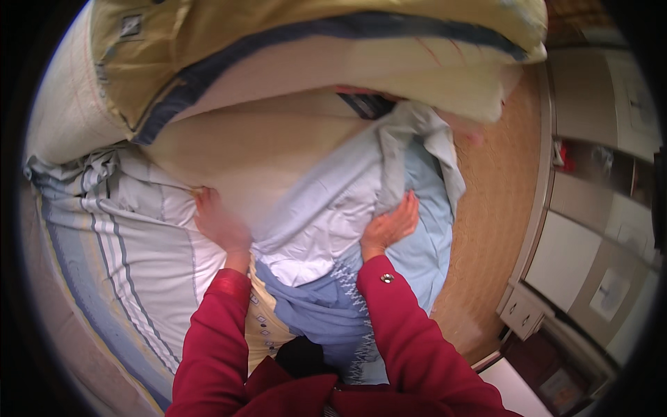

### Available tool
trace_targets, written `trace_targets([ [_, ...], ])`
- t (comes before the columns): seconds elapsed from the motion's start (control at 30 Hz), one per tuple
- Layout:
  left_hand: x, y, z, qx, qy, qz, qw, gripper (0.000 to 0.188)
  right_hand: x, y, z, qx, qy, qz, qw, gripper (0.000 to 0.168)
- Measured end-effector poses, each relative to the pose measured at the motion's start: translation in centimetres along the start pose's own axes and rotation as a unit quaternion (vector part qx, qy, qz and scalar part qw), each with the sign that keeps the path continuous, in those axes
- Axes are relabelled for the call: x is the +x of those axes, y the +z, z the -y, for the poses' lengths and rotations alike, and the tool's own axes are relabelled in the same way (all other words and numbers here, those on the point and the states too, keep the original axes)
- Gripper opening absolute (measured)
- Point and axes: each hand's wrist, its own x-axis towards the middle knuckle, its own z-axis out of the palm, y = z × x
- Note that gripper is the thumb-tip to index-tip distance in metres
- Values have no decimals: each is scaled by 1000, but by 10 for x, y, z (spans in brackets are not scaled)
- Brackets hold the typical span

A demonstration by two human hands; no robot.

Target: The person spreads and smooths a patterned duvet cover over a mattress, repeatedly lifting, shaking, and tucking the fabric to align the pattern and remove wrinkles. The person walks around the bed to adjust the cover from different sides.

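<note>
Blurred by motion, my left hand (221, 224) is at the left edge of a cream pad (250, 140), its fingertips beside striped pale bedding (151, 234). Whether its fingers pinch the pad's edge is unclear. My right hand (391, 224) touches a rumpled grey-white cloth (333, 208), fingers together and thumb out of sight. Under and beside that hand lies a light blue sheet (422, 250). The grey-white cloth runs diagonally between my hands and folds over at its upper right. Blue fabric with a white zigzag pattern (323, 307) and a yellow patterned strip (263, 318) lie between my forearms.
A thick cream mattress-like layer (365, 62), folded back, arches across the far side beneath a yellow cover with a dark blue band (292, 28). Brown patterned flooring (490, 208) runs along the right. Cabinets (568, 234) and a small drawer unit (521, 310) stand beyond it.
</note>
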Motion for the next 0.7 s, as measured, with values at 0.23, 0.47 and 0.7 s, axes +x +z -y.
trace_targets([
  [0.23, -5, 0, 11, -91, -39, 82, 992, 53, -3, 16, 7, -6, 3, -20, 1000, 49],
  [0.47, -10, 1, 17, -123, -14, 55, 991, 52, -7, 29, 8, -60, -8, -64, 996, 42],
  [0.7, -50, -95, 45, -309, 4, -57, 949, 43, -14, 31, 1, -68, -46, -88, 993, 43],
])
